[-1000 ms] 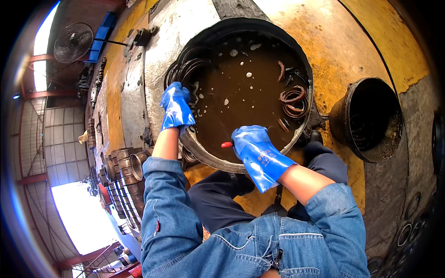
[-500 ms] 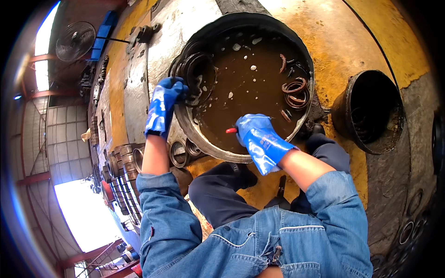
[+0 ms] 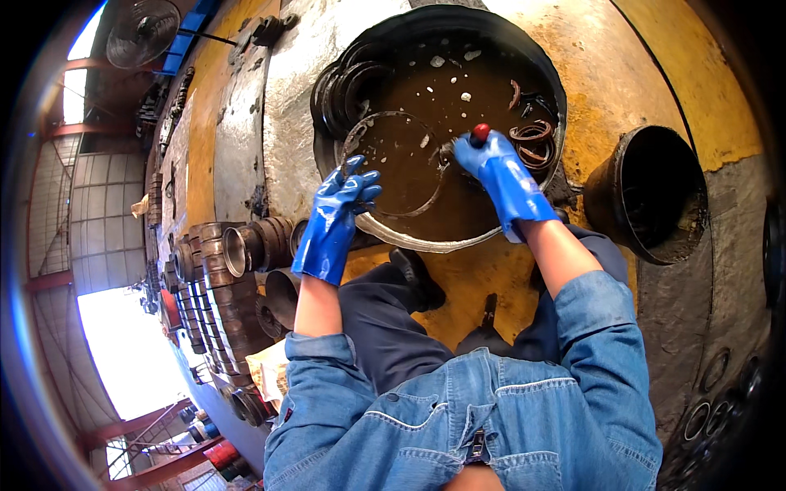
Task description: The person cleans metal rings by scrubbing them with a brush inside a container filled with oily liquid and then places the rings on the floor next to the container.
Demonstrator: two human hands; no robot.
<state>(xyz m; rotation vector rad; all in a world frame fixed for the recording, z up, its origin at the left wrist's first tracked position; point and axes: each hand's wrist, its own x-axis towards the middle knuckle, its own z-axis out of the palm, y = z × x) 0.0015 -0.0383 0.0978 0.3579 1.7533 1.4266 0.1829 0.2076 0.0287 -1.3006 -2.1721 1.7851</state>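
Both hands wear blue rubber gloves. My left hand [image 3: 337, 192] grips the left edge of a large thin metal ring [image 3: 393, 114], fingers partly curled round it. The ring is held tilted over a wide round tub [image 3: 434, 245] of brown, murky liquid with flecks of foam. My right hand [image 3: 499, 168] is closed round a red-handled brush [image 3: 481, 132]; its blurred head [image 3: 447, 152] meets the ring's right side. Several dark rings [image 3: 340, 92] lean inside the tub at the left. Smaller brownish rings [image 3: 532, 132] lie against its right wall.
A dark, dirty bucket [image 3: 602, 196] stands to the right of the tub. Stacked metal rings and cylinders [image 3: 237, 250] line the left side. A fan [image 3: 143, 33] is at the far left. More rings [image 3: 698, 420] lie at the lower right.
The thin ring now shows clear of the stack, brought rightward and nearer in my left hand. My right hand has moved up and right, bringing the brush onto it.
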